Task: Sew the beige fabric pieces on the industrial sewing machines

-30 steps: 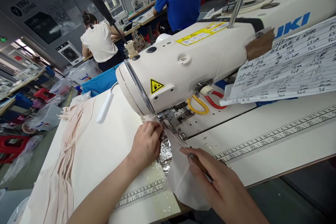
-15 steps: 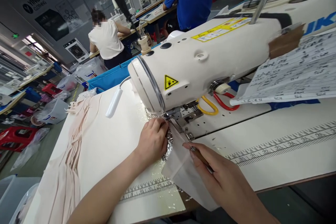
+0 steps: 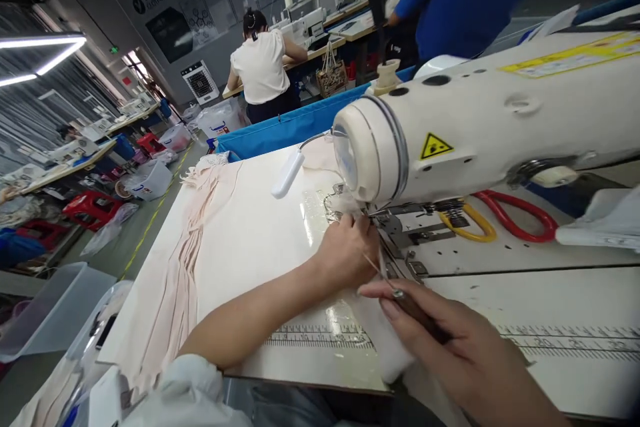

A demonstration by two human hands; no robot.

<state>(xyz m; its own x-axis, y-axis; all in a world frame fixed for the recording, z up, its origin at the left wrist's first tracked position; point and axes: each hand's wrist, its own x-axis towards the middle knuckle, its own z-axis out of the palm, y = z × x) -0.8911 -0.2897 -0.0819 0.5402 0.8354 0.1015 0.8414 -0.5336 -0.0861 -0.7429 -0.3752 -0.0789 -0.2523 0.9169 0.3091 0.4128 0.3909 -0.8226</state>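
My left hand (image 3: 349, 252) is closed at the needle area of a white sewing machine (image 3: 480, 127), its curled fingers on the edge of a thin pale fabric piece (image 3: 384, 340). The fingertips and the needle are mostly hidden. My right hand (image 3: 455, 340) grips an awl (image 3: 419, 312) by its dark wooden handle. The awl's thin metal shaft points up and left toward my left hand. Below, the fabric hangs over the table's front edge, partly behind my right hand.
Pink fabric strips (image 3: 187, 267) lie along the table's left side. A white lamp (image 3: 289, 175) stands behind the hands. Scissors with a red handle (image 3: 520, 217) and a yellow handle (image 3: 473, 223) lie under the machine arm. Plastic bins (image 3: 55, 307) are at left; two people work beyond.
The view has swung left and up, so the machine and hands appear further right. Both hands keep their places at the needle, and the right still holds the awl.
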